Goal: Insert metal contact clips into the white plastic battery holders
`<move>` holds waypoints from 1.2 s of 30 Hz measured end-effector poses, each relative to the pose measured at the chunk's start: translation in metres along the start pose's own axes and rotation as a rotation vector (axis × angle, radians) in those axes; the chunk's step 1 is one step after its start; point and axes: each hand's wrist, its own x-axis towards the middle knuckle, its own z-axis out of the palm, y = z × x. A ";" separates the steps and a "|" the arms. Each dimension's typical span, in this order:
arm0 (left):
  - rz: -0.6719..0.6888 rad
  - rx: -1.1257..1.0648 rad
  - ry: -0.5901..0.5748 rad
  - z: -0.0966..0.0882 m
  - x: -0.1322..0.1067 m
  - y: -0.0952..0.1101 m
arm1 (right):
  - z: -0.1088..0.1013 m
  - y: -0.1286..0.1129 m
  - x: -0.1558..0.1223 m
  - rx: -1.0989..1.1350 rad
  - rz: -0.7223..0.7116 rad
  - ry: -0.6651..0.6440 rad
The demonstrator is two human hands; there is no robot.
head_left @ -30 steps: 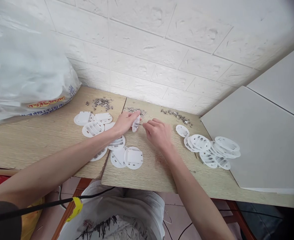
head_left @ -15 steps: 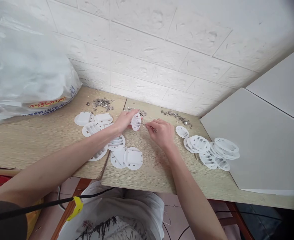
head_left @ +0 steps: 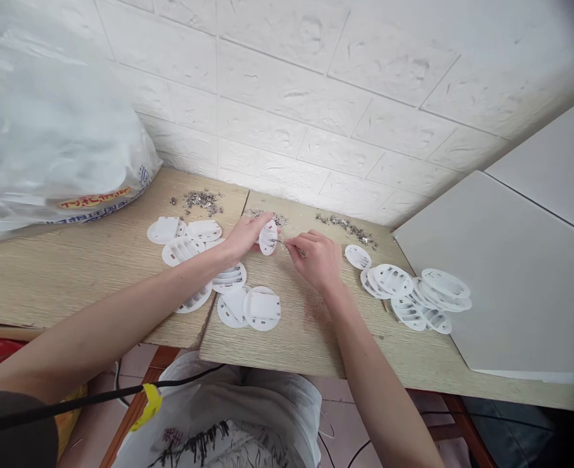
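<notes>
My left hand [head_left: 248, 235] grips a round white plastic battery holder [head_left: 268, 238] at its edge, tilted up so its slotted face points right. My right hand [head_left: 318, 256] is closed around a thin metal tool that looks like tweezers [head_left: 280, 242]. The tool's tip reaches the face of the held battery holder; what it touches there is too small to make out. Behind my left hand lies a pile of small metal contacts [head_left: 279, 219], partly hidden. More white battery holders [head_left: 262, 309] lie on the table below and left of my hands.
Several white battery holders [head_left: 392, 281] overlap at the right, beside a grey-white panel [head_left: 515, 279]. Further piles of metal contacts [head_left: 203, 202] sit left and right [head_left: 350, 229] along the white brick-pattern wall [head_left: 277, 104]. A large plastic bag [head_left: 57, 123] fills the back left. Black cable [head_left: 86, 403] crosses low left.
Both hands stay almost in place with the battery holder and tweezers. The tool's tip is slightly closer to the holder's face. The view has shifted very slightly.
</notes>
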 end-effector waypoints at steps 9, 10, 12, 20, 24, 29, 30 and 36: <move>0.016 0.058 0.024 0.003 -0.005 0.004 | 0.001 -0.002 -0.001 0.016 0.094 -0.059; 0.022 0.065 0.026 0.003 -0.006 0.005 | 0.001 -0.002 -0.001 0.020 0.098 -0.063; 0.036 0.071 0.026 0.004 -0.006 0.005 | 0.000 -0.003 0.000 0.031 0.109 -0.072; 0.071 0.094 0.018 0.004 -0.006 0.002 | -0.002 -0.005 0.000 0.053 0.132 -0.094; 0.089 0.119 -0.001 0.005 -0.007 0.002 | -0.002 -0.007 0.001 0.020 0.144 -0.102; 0.100 0.169 -0.012 0.007 -0.010 0.003 | -0.004 -0.010 0.002 -0.002 0.158 -0.120; 0.100 0.173 -0.011 0.007 -0.011 0.003 | -0.005 -0.010 0.002 -0.001 0.160 -0.126; 0.113 0.178 -0.012 0.006 -0.010 0.003 | -0.008 -0.010 0.001 0.039 0.167 -0.123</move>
